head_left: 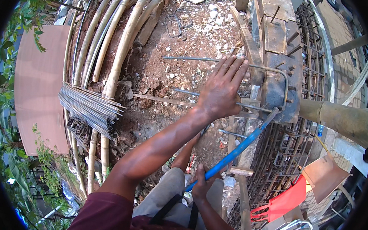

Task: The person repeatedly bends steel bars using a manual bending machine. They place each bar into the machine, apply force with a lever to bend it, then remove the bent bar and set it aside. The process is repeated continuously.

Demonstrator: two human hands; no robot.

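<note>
My left hand (224,86) lies with its fingers stretched out over a thin steel rod (265,68), which is bent into a U shape. The bend of the rod sits among upright pegs (290,72) on a dark metal plate (272,87). Lower down, my right hand (204,183) is wrapped round a blue bending bar (236,151). The bar's bare metal head rests by the rod's near side, at a peg on the plate's near edge. The lower end of the bar passes over my lap.
On the left, a bundle of cut steel rods (87,107) lies across bamboo poles (122,52). Bent stirrups (177,24) lie on the rubble ground. Rebar cages (284,157) run along the right, near a red chair (286,199) and a thick bamboo pole (335,118).
</note>
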